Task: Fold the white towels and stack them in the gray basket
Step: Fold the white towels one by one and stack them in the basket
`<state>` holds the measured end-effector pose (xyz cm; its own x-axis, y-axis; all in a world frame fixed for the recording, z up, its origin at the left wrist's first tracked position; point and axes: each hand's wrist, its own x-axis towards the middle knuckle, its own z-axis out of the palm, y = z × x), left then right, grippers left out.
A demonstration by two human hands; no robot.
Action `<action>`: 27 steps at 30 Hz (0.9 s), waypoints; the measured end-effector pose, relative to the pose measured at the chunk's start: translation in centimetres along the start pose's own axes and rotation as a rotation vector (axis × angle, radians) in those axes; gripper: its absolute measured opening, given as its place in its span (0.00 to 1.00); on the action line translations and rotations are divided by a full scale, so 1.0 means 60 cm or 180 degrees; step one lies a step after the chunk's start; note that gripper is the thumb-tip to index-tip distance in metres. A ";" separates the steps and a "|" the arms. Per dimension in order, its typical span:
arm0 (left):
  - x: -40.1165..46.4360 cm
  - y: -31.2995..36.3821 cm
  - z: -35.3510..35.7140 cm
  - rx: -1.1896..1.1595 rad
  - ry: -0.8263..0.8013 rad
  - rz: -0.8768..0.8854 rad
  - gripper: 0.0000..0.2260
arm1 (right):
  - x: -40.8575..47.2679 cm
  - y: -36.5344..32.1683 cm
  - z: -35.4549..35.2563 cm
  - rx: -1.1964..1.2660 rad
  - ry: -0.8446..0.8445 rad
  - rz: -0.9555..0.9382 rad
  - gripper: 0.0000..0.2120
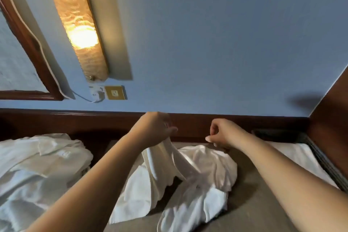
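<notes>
You stand at a bed with a brown-gray cover, and the job looks like it has only just begun. The biggest thing is the heap of white towels on your left side of the bed; they lie all crumpled, so I think none of them is folded yet. In the middle, right in front of you, is one white towel, and it is still bunched up and messy, with part of it lifted off the bed. Far off on your right, by the dark wood wall, sits the gray basket. You can see only its woven rim and something white and flat inside it, and I cannot tell if that is a folded towel or just a liner, so I cannot say how many are stacked. Your left hand pinches a bit of the middle towel and pulls it up. Your right hand has its fingers curled in close above the far side of the same towel, and it seems to pinch at an edge, but the picture does not show that clearly. So you have to spread this towel flat, fold it, put it in the basket, and then do the whole heap.
</notes>
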<state>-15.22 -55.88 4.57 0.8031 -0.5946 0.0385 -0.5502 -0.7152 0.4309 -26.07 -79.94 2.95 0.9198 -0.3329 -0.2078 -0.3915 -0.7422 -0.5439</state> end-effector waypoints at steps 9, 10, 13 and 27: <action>-0.143 -0.170 0.058 0.0491 0.1073 -0.0623 0.19 | -0.055 0.169 0.362 0.0193 -0.1153 0.0627 0.05; -0.153 -0.183 0.052 0.0514 0.1308 -0.0637 0.20 | -0.057 0.172 0.392 0.0253 -0.1259 0.0648 0.05; -0.170 -0.219 0.029 0.0264 0.1906 -0.0792 0.22 | -0.047 0.166 0.459 0.0237 -0.1249 0.0627 0.03; -0.202 -0.256 0.125 0.0090 0.1022 -0.0727 0.21 | -0.013 0.095 0.634 -0.1728 -0.0636 -0.0283 0.28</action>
<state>-18.23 -40.45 -9.27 0.9338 -0.2771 0.2264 -0.3516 -0.8283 0.4362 -28.00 -61.79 -30.95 0.9163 -0.1786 -0.3584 -0.2218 -0.9716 -0.0828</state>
